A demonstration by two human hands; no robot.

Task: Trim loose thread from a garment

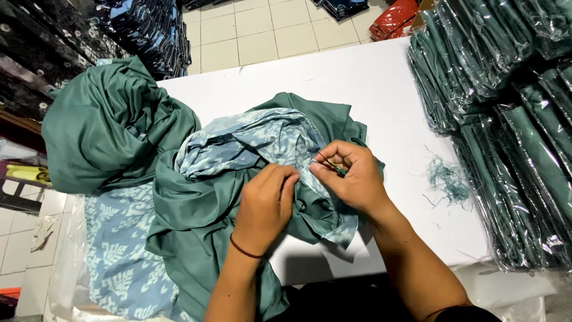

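Head view: a green garment [196, 209] with a pale blue patterned lining lies bunched on the white table [369, 77], its lower part hanging over the near edge. The left hand [265, 206], a dark band at its wrist, presses down on a fold of the garment near its middle, fingers curled and held close together, gripping the cloth. Just right of it the right hand [351, 176] has thumb and forefinger pinched on a small thin tool [333, 167], its tip at the seam where lining meets green cloth; what kind of tool it is cannot be told.

A second green bundle [113, 128] sits left of the garment, touching it. Right of the garment, apart from it, lies a small tuft of green threads [450, 179], and beyond that stand stacks of bagged green garments [506, 119].

The garment looks light, soft and limp, with a smooth sheen, so it would likely slide and sag rather than keep any shape. A sound hold is probably a gathered fold or a seam edge, pinned flat against the table close to the working spot.
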